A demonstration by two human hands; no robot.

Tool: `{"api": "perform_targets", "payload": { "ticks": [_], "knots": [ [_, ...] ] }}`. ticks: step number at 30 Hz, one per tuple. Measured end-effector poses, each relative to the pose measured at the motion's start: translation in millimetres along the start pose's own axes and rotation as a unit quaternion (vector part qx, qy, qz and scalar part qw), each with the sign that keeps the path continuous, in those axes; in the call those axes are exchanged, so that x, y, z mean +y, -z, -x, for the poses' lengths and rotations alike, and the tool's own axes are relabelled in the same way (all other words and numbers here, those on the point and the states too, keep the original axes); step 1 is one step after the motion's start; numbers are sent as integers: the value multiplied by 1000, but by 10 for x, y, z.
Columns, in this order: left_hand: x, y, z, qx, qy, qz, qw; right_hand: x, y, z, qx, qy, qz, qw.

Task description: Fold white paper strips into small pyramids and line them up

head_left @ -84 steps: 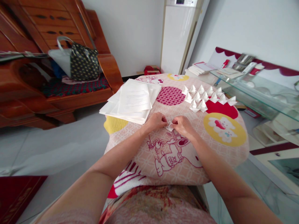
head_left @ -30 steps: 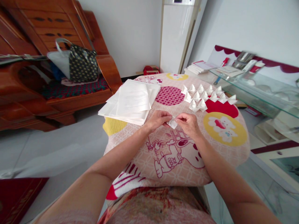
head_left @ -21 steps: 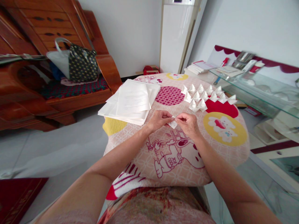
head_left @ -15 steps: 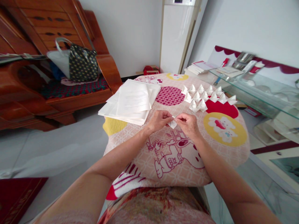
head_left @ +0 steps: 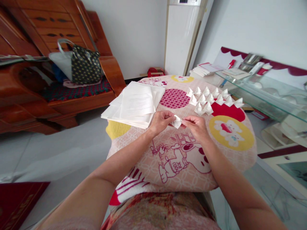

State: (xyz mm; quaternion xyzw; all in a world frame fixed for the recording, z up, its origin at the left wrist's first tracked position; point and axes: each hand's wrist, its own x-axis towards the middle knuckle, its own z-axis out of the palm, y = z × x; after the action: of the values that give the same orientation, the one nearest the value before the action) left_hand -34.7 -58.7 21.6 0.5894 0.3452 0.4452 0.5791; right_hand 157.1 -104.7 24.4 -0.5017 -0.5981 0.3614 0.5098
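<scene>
A small folded piece of white paper (head_left: 177, 122) is held up between both hands over the cloth-covered table (head_left: 148, 172). My left hand (head_left: 163, 122) pinches its left side between thumb and fingers. On its right side, my right hand (head_left: 195, 126) grips the edge with thumb and fingertips. Several small folded white paper shapes with pointed tops (head_left: 206, 99) stand in rows beyond my right hand. A stack of white paper sheets (head_left: 136, 103) lies on the table beyond my left hand, the top sheet bearing faint print.
A glass shelf unit (head_left: 268, 92) with metal bowls and papers stands along the right side. At the left is a wooden bench (head_left: 107, 72) with a dark patterned bag (head_left: 85, 65). A white cabinet-like unit (head_left: 179, 38) rises behind the table.
My hands have moved slightly apart, with the right one shifting right. More of the small folded paper shows between them, and it sits a little higher.
</scene>
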Motion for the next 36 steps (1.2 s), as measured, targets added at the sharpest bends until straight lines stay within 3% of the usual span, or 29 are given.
{"api": "perform_targets", "payload": {
  "ticks": [19,25,32,36],
  "knots": [
    [20,5,14,-23,-23,9,999,-70,-61,35,45,-20,-33,998],
    [-2,25,-15,-30,-12,-13,999,-62,-39,23,-4,-12,-32,999],
    [44,6,16,-86,2,-103,991,17,-29,2,-56,-34,-3,998],
    [57,48,-1,-122,51,-50,990,17,42,8,-66,-39,11,997]
  ]
}}
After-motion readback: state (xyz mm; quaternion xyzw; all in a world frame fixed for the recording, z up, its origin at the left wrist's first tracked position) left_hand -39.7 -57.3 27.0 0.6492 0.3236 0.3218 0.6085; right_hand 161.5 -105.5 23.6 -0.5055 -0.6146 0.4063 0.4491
